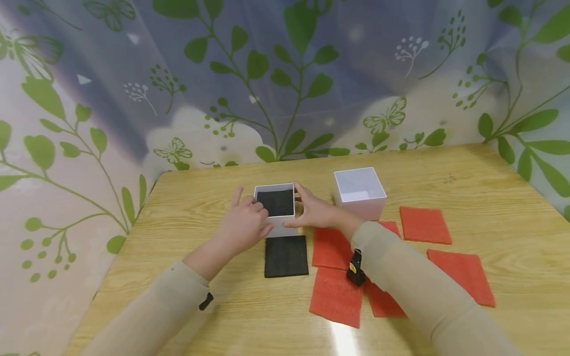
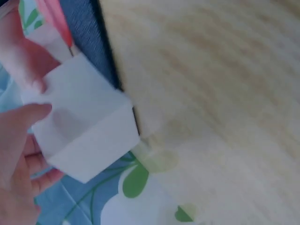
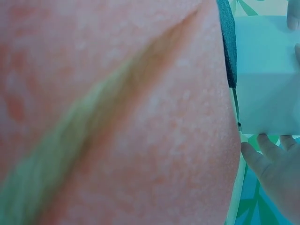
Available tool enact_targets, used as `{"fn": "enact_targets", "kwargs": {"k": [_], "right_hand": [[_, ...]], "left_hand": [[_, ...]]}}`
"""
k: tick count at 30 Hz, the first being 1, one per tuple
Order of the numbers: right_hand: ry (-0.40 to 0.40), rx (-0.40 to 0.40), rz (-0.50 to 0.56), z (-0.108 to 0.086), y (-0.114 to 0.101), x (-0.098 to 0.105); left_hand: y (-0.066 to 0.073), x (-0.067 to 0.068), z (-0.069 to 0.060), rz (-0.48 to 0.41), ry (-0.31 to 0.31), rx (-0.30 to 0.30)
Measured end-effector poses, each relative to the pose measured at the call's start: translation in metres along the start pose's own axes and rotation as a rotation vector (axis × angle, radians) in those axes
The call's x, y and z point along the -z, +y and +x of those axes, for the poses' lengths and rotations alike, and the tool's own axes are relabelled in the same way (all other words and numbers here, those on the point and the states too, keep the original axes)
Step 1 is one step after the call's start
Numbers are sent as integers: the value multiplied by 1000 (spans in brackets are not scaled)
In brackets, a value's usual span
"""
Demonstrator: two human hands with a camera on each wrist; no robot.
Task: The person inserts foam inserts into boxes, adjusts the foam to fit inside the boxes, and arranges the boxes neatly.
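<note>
A small white box (image 1: 281, 227) stands on the table with a black felt square (image 1: 276, 201) inside. My left hand (image 1: 244, 222) is at the box's left rim, index finger raised and other fingers curled over the edge. In the left wrist view, the left thumb (image 2: 35, 112) lies against one wall. My right hand (image 1: 313, 207) grips the box's right side, thumb in front and fingers toward the back corner. The inner fingertips are partly hidden. Another black felt square (image 1: 286, 256) lies flat just in front of the box.
A second white box (image 1: 360, 190), open-topped, stands to the right. Several red felt squares (image 1: 426, 225) lie scattered at the right, some under my right forearm (image 1: 418, 282). A patterned curtain (image 1: 276, 99) hangs behind the wooden table (image 1: 200, 198).
</note>
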State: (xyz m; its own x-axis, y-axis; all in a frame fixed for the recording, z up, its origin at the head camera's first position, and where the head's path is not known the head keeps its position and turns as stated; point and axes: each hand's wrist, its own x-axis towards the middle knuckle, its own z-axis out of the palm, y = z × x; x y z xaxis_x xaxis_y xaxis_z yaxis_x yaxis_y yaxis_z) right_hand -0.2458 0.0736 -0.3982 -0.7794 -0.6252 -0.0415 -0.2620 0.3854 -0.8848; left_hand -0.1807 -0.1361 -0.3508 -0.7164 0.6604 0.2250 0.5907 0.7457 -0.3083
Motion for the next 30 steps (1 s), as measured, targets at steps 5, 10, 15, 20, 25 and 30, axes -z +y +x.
{"fn": "enact_targets", "kwargs": {"k": [5,10,15,20,25,30], "right_hand": [[-2,2,13,-1,-1,0],[-4,-29,-9,-2,-2,1],[6,-15,-28,-1,-2,0],[7,-4,-24,-1,-3,0],[2,-39,-34,-1,-5,0],[-2,-56,-17,-2,-7,2]], "left_hand": [[-8,4,-3,-157,-17,-16],[-3,10,-19,-281,149,-173],[14,7,-35,-328,218,-345],[24,-3,-41,-278,56,-371],[34,-9,-42,-272,-184,-309],[45,-20,-37,-255,-399,-245]]}}
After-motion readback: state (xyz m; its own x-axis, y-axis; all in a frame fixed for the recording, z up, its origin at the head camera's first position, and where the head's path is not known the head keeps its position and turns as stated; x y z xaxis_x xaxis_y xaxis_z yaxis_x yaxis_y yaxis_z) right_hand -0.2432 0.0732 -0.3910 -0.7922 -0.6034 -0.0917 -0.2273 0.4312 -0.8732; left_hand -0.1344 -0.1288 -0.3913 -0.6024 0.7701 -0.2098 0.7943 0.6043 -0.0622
